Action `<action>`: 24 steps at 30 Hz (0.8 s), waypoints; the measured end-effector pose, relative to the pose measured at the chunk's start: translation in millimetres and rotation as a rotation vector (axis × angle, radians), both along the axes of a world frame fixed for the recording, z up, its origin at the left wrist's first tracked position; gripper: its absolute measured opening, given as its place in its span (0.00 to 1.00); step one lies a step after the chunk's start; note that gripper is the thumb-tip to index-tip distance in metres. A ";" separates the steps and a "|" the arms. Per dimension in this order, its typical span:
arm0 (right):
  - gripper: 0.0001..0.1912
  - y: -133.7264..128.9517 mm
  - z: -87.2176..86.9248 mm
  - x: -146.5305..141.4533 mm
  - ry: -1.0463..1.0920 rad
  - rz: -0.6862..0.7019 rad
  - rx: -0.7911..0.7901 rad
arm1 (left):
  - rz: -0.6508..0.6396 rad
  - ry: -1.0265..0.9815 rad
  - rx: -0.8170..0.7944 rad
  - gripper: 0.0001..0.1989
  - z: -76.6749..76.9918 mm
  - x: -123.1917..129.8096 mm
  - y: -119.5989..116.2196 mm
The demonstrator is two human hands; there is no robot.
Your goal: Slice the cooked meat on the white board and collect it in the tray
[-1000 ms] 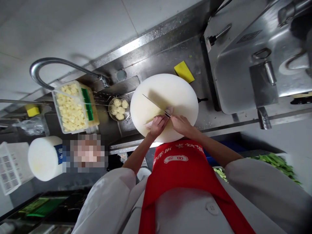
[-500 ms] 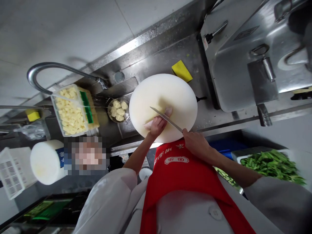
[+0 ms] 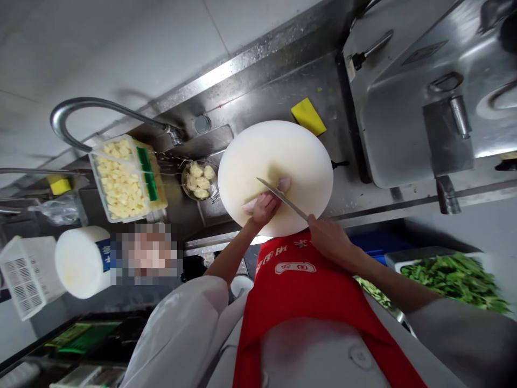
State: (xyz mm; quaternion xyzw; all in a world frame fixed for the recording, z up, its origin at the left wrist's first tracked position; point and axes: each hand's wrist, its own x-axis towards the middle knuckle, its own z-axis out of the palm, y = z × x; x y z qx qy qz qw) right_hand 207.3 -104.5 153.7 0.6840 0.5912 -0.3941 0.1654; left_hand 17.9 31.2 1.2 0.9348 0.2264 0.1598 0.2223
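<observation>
On the white board [image 3: 242, 145], the left hand [image 3: 265, 208] presses closed fingers over pale meat [image 3: 284, 185]; the right hand [image 3: 329, 237] grips the knife [image 3: 288, 202] tightly.

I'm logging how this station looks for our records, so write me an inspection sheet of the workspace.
Surface: round white board on a metal counter.
Job's things: knife and pale food, its kind unclear, on or over the board.
Clutter: yellow block beside the board; bowl of pale lumps and tub of pale cubes to its left.
Hands: left hand on the food, right hand around the knife's handle.
Cables: nothing seen.
Surroundings: curved tap at left, leafy greens at lower right.
</observation>
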 end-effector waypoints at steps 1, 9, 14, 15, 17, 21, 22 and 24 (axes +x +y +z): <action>0.17 12.3 -6.5 -4.8 0.014 -0.006 0.034 | 0.007 -0.004 -0.001 0.14 1.6 0.1 -0.5; 0.18 62.4 -26.5 -11.7 0.077 -0.040 0.208 | 0.009 -0.098 -0.057 0.10 18.8 -0.2 -1.2; 0.17 20.1 5.3 -5.0 0.037 -0.009 0.093 | -0.005 -0.076 0.035 0.10 9.7 -1.6 0.1; 0.16 12.7 10.4 -4.6 0.032 -0.012 0.062 | -0.002 -0.064 0.040 0.10 8.1 -2.0 0.0; 0.15 1.7 16.9 -4.1 0.023 -0.014 0.021 | -0.003 -0.045 0.024 0.11 6.3 -2.7 -0.3; 0.15 -9.6 19.5 -2.2 0.009 -0.010 0.004 | -0.005 -0.048 -0.037 0.13 6.4 -3.6 0.0; 0.15 -11.8 19.3 -1.6 0.007 -0.007 0.007 | -0.003 -0.047 -0.046 0.13 6.7 -3.6 0.3; 0.15 -15.3 18.8 -0.8 0.010 -0.004 0.003 | -0.002 -0.045 -0.051 0.14 7.3 -3.2 0.7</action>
